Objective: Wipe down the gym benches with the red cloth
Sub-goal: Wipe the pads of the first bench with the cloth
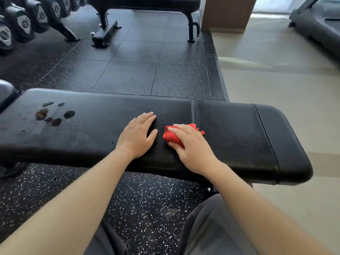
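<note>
- The right hand (191,144) clamps the bunched red cloth (170,136) on the near bench (239,135).
- The left hand (137,134) lies flat, fingers straight, just left of the cloth.
- Brown stains (55,115) sit well left along the bench's long axis — past the left hand.

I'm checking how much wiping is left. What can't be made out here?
Head view:
red cloth: mostly covered by the right hand.
near bench: left end cut off by the frame edge.
far bench: pad top cut off by the top edge.
stains: wet or dried, unclear.
dumbbells: markings blurred.
</note>
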### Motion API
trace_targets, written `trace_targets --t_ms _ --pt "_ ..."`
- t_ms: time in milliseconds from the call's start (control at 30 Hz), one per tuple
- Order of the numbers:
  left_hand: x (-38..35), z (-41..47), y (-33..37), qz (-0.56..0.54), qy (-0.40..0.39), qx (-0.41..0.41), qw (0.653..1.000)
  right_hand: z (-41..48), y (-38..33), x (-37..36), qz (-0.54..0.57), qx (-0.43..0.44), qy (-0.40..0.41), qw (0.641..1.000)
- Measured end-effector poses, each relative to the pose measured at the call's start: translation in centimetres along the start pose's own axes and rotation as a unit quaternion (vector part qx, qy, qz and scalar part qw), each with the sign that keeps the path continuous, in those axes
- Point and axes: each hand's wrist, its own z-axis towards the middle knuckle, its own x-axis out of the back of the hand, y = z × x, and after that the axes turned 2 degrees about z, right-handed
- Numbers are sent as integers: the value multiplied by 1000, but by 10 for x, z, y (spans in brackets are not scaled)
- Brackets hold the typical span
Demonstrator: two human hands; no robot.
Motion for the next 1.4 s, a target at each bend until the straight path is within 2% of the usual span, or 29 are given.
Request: trace_targets --t_ms 500,733,867,933,1133,1267,1400 --pt "-4 6 -5 -9 38 -1 999 112 40 -2 -38 -55 1 998" --pt "-2 8 -6 -33 28 -3 999 71 17 0 -13 -36 9 999" --pt "10 6 -11 -72 -23 -44 996 17 -9 -2 -12 1 -3 1000" --pt "16 3 -20 -32 -42 -62 997 2 -15 -5 -18 1 -6 1000" --pt "13 -5 -35 46 -26 -35 998 39 -15 -13 -19 -19 9 1000" --pt "12 -8 -34 52 -21 -32 998 71 -17 -26 -11 -57 34 998" --pt "12 -8 -35 53 -22 -36 998 57 -24 -28 1 -68 58 996"
